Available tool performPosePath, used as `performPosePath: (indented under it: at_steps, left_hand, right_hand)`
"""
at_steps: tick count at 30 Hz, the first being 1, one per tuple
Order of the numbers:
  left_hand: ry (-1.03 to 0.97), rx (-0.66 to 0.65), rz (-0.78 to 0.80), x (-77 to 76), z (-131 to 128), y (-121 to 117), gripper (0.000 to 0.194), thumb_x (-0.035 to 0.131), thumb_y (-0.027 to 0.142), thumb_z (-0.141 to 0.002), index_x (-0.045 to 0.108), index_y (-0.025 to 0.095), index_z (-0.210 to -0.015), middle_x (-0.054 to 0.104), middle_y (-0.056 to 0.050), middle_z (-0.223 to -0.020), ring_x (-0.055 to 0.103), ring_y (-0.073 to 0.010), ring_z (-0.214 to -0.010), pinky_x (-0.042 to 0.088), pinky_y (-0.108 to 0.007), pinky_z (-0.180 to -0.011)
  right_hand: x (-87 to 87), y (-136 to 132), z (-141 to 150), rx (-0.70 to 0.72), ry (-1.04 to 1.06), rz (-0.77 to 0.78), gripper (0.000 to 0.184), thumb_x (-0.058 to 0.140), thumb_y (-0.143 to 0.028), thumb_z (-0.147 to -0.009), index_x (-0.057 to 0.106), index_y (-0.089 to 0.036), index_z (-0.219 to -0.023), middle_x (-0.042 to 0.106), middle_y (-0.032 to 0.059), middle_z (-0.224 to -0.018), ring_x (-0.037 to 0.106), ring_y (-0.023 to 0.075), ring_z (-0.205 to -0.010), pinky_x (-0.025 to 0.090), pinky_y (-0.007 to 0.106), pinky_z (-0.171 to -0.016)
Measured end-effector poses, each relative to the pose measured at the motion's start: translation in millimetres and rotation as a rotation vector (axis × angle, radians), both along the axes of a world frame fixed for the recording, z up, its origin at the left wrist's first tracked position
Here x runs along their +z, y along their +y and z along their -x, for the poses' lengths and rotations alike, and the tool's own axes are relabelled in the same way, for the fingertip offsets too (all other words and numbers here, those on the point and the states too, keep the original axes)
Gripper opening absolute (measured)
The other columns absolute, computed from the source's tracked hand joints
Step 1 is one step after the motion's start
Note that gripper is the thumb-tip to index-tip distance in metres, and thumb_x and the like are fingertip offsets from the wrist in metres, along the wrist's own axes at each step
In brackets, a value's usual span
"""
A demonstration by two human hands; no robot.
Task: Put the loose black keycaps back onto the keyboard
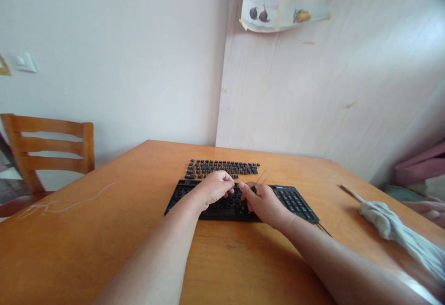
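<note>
A black keyboard [225,214] lies on the table, its left and middle part stripped of keycaps while the number pad on the right still carries them. Over its middle, my left hand [216,188] is closed in a pinch; anything between the fingertips is too small or hidden to make out. Just to the right, my right hand [263,202] is closed around a thin wire [263,177], which sticks up in fine strands. A small dark piece shows by those fingers, its kind unclear. Behind the keyboard, loose black keycaps [222,166] are laid out in rows.
The wooden table [114,244] meets the wall at its far edge. Thin white string [79,201] lies at the left; a grey cloth [385,221] and a thin stick [351,192] lie at the right. A wooden chair [52,146] stands at the left. The keyboard's cable [325,229] runs off to the right.
</note>
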State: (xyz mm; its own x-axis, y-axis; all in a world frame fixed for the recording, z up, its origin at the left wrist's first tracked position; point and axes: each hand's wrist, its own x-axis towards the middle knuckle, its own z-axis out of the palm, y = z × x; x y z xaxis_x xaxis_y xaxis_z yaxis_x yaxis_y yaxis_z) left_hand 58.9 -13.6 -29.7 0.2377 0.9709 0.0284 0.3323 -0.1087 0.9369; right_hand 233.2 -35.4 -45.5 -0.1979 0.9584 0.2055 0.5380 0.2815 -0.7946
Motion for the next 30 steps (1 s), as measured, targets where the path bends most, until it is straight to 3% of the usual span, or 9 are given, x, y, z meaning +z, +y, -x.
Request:
performPosePath:
  at_steps: [8,15,24,30]
  left_hand:
    - [0.052,-0.037,0.009,-2.0,2,1,0.018,0.053,0.029,-0.073,0.062,0.017,-0.082,0.07,-0.006,-0.078,0.061,-0.0162,-0.068,0.047,-0.028,-0.066]
    - [0.068,-0.03,0.022,3.2,0,-4,0.017,0.055,0.027,-0.073,0.063,0.016,-0.084,0.07,-0.007,-0.08,0.061,-0.0163,-0.069,0.047,-0.028,-0.066]
    - [-0.017,-0.115,-0.012,1.6,-5,-5,0.02,0.06,0.034,-0.074,0.063,0.016,-0.083,0.067,-0.005,-0.078,0.06,-0.0154,-0.069,0.046,-0.028,-0.066]
    - [-0.038,-0.125,-0.071,-5.7,-7,-2,0.017,0.064,0.03,-0.071,0.061,0.017,-0.083,0.064,-0.002,-0.073,0.059,-0.0148,-0.069,0.044,-0.027,-0.067]
  right_hand:
    - [-3.6,2,2,-0.069,0.126,0.052,0.048,0.044,-0.059,-0.088,0.055,-0.018,-0.064,0.047,-0.0029,-0.041,0.041,0.0101,-0.038,0.029,0.022,-0.041]
    - [-4.9,8,-5,-0.168,0.408,0.116,0.047,0.049,-0.061,-0.085,0.054,-0.018,-0.066,0.044,-0.0046,-0.04,0.036,0.0083,-0.036,0.027,0.022,-0.041]
    - [-6.1,-3,0,-0.139,0.338,-0.06,0.05,0.045,-0.066,-0.085,0.057,-0.018,-0.079,0.05,-0.0027,-0.05,0.04,0.01,-0.041,0.031,0.023,-0.042]
    - [-3.0,-9,2,-0.068,0.184,-0.146,0.045,0.04,-0.062,-0.09,0.054,-0.02,-0.078,0.054,-0.0002,-0.059,0.049,0.0125,-0.05,0.038,0.024,-0.049]
